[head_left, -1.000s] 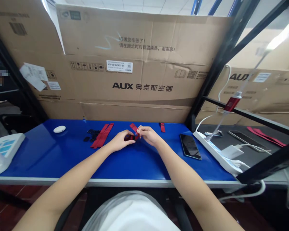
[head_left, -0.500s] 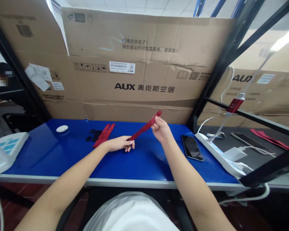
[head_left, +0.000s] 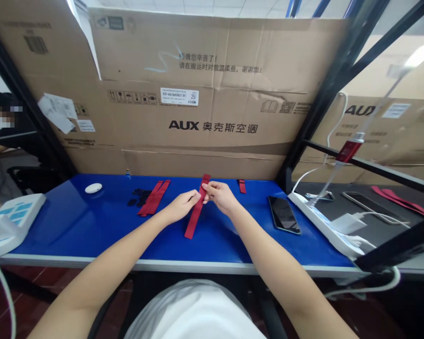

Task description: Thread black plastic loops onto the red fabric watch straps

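Observation:
A red strap (head_left: 194,217) hangs slantwise over the blue table (head_left: 102,235), its lower end toward me. My left hand (head_left: 184,205) pinches it at the middle from the left. From the right, my right hand (head_left: 217,194) grips the same strap a little higher, thumb and fingers pressed together. The two hands nearly meet. Left of them lie more red straps (head_left: 156,200) beside a small pile of black plastic pieces (head_left: 140,195). A short folded red strap (head_left: 242,186) with a dark piece at its top rests beyond my right hand.
A phone (head_left: 283,214) and a white power strip (head_left: 327,230) with plugs lie at the right. A white oval object (head_left: 93,188) and a white device (head_left: 16,221) are on the left. Cardboard (head_left: 212,108) walls off the back. A person (head_left: 17,127) sits far left.
My right hand has come down and left, and both hands now meet on the strap's middle. The strap has swung steeper. The short red strap behind my right hand has come into view.

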Tool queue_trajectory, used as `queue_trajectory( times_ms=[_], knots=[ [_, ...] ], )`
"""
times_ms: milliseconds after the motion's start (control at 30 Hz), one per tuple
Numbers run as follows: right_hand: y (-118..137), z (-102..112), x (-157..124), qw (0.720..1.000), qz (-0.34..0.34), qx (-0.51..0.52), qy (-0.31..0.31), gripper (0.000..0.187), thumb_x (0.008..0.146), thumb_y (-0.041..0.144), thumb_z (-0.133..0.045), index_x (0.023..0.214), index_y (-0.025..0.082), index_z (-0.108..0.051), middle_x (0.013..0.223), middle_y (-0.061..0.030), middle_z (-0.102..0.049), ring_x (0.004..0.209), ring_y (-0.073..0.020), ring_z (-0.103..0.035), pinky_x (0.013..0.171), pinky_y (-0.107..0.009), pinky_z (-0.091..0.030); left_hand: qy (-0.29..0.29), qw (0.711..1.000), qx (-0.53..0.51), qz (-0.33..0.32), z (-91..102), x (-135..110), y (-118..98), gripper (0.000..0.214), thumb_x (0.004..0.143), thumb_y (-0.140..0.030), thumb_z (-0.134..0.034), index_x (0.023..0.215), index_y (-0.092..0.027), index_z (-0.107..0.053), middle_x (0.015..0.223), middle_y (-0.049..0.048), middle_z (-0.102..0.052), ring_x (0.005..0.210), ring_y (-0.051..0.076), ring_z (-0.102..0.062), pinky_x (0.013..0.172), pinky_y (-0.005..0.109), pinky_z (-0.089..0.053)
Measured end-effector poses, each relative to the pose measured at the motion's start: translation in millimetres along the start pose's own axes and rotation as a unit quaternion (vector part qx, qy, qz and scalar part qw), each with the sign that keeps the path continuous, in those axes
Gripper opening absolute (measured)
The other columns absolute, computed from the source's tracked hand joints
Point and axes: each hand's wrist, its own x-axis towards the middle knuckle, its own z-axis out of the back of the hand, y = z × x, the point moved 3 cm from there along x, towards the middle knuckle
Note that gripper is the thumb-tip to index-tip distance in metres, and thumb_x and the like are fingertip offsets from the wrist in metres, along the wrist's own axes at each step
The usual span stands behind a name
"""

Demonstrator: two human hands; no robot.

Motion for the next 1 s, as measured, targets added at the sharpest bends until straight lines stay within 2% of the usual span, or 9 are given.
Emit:
queue_trajectory(
  times_ms=[100, 233, 367, 433, 500, 567, 600, 800, 1000],
  knots=[
    [-9, 1, 1, 0.999, -0.031, -0.024, 0.008, 0.032, 0.068, 0.041, -0.078, 0.077, 0.016, -0.062, 0.067, -0.0026, -0.065, 0.058, -0.0143, -0.062, 0.060, -0.031, -0.057, -0.030, 0.995, 0.092, 0.026, 10.0, 2, 11, 0.042, 0.096, -0.049, -0.034, 0.081, -0.017, -0.057, 0.079, 0.0017, -0.061, 0.073, 0.016, -0.054, 0.072, 0.028, -0.042],
    [-17, 14, 3, 0.989, -0.089, -0.114, -0.010, 0.029, 0.074, 0.034, -0.072, 0.096, 0.017, -0.064, 0.098, -0.0111, -0.069, 0.071, -0.0182, -0.066, 0.059, -0.033, -0.057, -0.107, 0.971, 0.192, 0.092, 52.2, 2, 40, 0.039, 0.096, -0.046, -0.033, 0.081, -0.018, -0.056, 0.080, 0.0036, -0.064, 0.076, 0.019, -0.058, 0.071, 0.029, -0.042],
    [-23, 33, 10, 0.963, -0.091, -0.246, -0.056, 0.012, 0.080, 0.024, -0.063, 0.089, 0.016, -0.063, 0.090, -0.0110, -0.069, 0.067, -0.0175, -0.064, 0.060, -0.033, -0.055, -0.114, 0.934, 0.297, 0.162, 92.7, -8, 67, 0.038, 0.096, -0.044, -0.031, 0.085, -0.020, -0.059, 0.081, 0.0060, -0.068, 0.077, 0.023, -0.062, 0.069, 0.029, -0.040],
    [-20, 41, 12, 0.926, -0.043, -0.367, -0.072, 0.009, 0.081, 0.018, -0.058, 0.087, 0.017, -0.064, 0.087, -0.0093, -0.069, 0.073, -0.0185, -0.064, 0.070, -0.034, -0.053, -0.109, 0.913, 0.342, 0.195, 102.9, -13, 76, 0.037, 0.095, -0.042, -0.033, 0.086, -0.021, -0.062, 0.086, 0.0078, -0.070, 0.081, 0.025, -0.063, 0.069, 0.030, -0.040],
    [-15, 47, 12, 0.865, 0.009, -0.496, -0.077, 0.012, 0.079, 0.014, -0.056, 0.085, 0.018, -0.065, 0.090, -0.0091, -0.070, 0.083, -0.0206, -0.064, 0.081, -0.035, -0.049, -0.112, 0.898, 0.366, 0.216, 107.4, -15, 82, 0.039, 0.095, -0.043, -0.033, 0.086, -0.021, -0.064, 0.089, 0.0087, -0.071, 0.085, 0.026, -0.064, 0.070, 0.030, -0.040],
    [-11, 51, 10, 0.818, 0.032, -0.570, -0.068, 0.016, 0.077, 0.011, -0.055, 0.087, 0.017, -0.067, 0.096, -0.0103, -0.070, 0.092, -0.0225, -0.063, 0.087, -0.035, -0.045, -0.127, 0.891, 0.372, 0.228, 110.4, -16, 86, 0.042, 0.095, -0.044, -0.031, 0.086, -0.021, -0.066, 0.090, 0.0090, -0.071, 0.087, 0.025, -0.064, 0.072, 0.030, -0.041],
    [-8, 52, 8, 0.808, 0.031, -0.586, -0.063, 0.017, 0.077, 0.011, -0.055, 0.088, 0.017, -0.067, 0.099, -0.0109, -0.070, 0.094, -0.0231, -0.062, 0.087, -0.034, -0.045, -0.137, 0.887, 0.373, 0.234, 112.5, -16, 88, 0.044, 0.096, -0.044, -0.030, 0.087, -0.021, -0.066, 0.092, 0.0093, -0.071, 0.089, 0.025, -0.064, 0.074, 0.030, -0.042],
    [1, 64, 7, 0.755, -0.012, -0.652, -0.071, 0.024, 0.082, 0.017, -0.051, 0.101, 0.015, -0.066, 0.112, -0.0130, -0.065, 0.106, -0.0241, -0.058, 0.093, -0.032, -0.042, -0.203, 0.843, 0.398, 0.300, 139.3, -25, 99, 0.057, 0.096, -0.046, -0.021, 0.095, -0.015, -0.068, 0.101, 0.0188, -0.070, 0.097, 0.032, -0.063, 0.079, 0.037, -0.045],
    [-3, 98, 9, 0.673, -0.145, -0.713, -0.132, 0.051, 0.081, 0.031, -0.056, 0.124, 0.005, -0.053, 0.137, -0.0258, -0.044, 0.129, -0.0401, -0.038, 0.101, -0.049, -0.034, -0.222, 0.800, 0.411, 0.376, 161.6, -38, 109, 0.059, 0.094, -0.049, -0.025, 0.090, -0.012, -0.071, 0.098, 0.0225, -0.070, 0.097, 0.036, -0.063, 0.079, 0.041, -0.046]
  ],
)
